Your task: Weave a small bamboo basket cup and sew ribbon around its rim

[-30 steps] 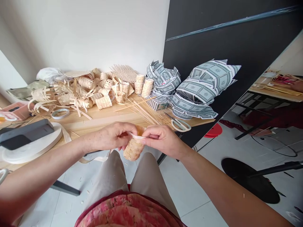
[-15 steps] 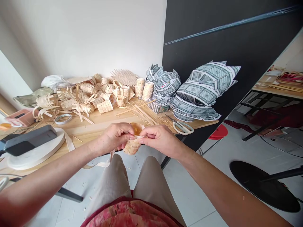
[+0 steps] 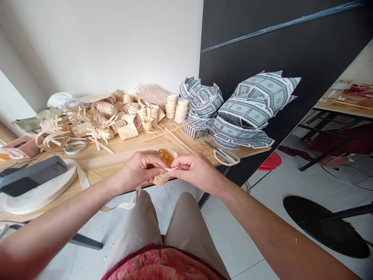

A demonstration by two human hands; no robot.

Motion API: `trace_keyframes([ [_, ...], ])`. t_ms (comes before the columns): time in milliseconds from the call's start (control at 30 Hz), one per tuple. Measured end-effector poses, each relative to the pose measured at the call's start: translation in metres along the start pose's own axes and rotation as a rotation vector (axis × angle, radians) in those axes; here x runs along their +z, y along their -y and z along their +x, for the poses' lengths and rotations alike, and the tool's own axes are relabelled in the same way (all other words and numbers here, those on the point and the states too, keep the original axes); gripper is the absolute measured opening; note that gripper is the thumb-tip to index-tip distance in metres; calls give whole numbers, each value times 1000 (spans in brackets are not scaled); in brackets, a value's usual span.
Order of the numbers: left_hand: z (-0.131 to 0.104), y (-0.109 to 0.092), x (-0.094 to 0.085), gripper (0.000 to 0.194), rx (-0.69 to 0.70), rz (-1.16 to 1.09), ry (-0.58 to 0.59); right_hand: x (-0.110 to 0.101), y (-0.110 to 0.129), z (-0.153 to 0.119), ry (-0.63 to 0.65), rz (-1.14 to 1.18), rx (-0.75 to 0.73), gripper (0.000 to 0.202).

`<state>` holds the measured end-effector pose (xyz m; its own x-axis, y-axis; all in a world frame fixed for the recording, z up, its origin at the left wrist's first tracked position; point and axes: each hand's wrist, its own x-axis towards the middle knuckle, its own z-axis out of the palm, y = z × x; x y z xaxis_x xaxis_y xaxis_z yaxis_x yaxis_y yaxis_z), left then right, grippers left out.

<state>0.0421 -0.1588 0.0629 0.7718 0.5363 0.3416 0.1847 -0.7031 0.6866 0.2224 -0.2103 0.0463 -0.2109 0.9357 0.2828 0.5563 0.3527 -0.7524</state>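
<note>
A small woven basket (image 3: 162, 179) with something amber and shiny at its mouth (image 3: 166, 156) is between my two hands at the table's front edge. My left hand (image 3: 147, 168) pinches a pale ribbon at the basket's rim. From under that hand the ribbon (image 3: 124, 205) hangs in a loop and runs up to a large white roll (image 3: 43, 190) on the left. My right hand (image 3: 189, 168) pinches the ribbon's other part at the rim, its fingertips close to my left ones. The fingers hide part of the rim.
Several woven baskets (image 3: 128, 131) and loose strips (image 3: 175, 136) lie along the back. Scissors (image 3: 226, 156) rest at the right, before folded patterned card shapes (image 3: 247, 112). At left are a tape roll (image 3: 75, 147) and a dark phone-like object (image 3: 35, 175) on the white roll.
The basket has tipped, so more of the amber surface shows and less of its woven side. Both hands remain pinched at the rim. The view has shifted slightly.
</note>
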Motion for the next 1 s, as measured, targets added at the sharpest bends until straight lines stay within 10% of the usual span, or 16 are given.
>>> trace_keyframes([
  [333,-29,-9,-11,24,592,1039,-158,-48,30,-46,-289,-594,-519,20],
  [1000,-47,-7,-4,13,650,1083,-150,-20,48,-18,-168,-937,-881,33],
])
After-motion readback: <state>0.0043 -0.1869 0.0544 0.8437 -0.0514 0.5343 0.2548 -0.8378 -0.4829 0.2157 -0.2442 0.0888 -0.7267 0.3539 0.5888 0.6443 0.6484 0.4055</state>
